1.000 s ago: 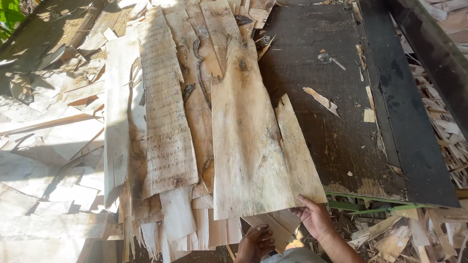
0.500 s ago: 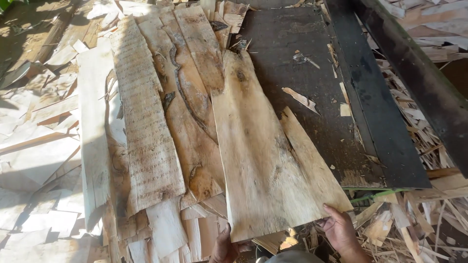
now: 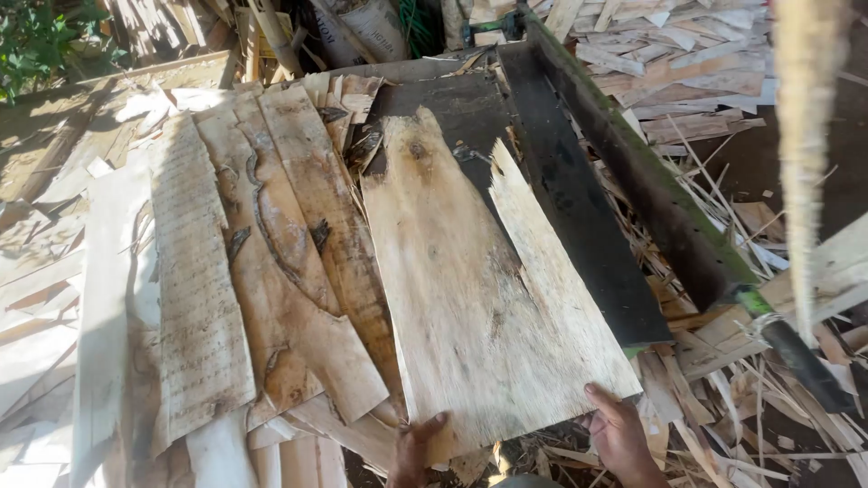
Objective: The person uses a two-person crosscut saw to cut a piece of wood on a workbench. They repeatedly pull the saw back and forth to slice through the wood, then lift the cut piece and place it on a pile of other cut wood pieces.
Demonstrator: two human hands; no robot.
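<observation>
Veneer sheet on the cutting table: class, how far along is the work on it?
Done: several veneer strips lie stacked to the left. In hand: the left hand and right hand grip the near edge of the wide veneer sheet, its right side lying over the dark table beside the long blade arm. Left: the sheet looks uncut, edges ragged.

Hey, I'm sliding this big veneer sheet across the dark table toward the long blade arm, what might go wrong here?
The wide pale wood veneer sheet is already split near its far right edge, so pushing may tear it further. The right hand and left hand grip its ragged near edge, where splinters are likely. The long dark cutting arm lies close beside the sheet, so fingers drifting right could get caught.
</observation>
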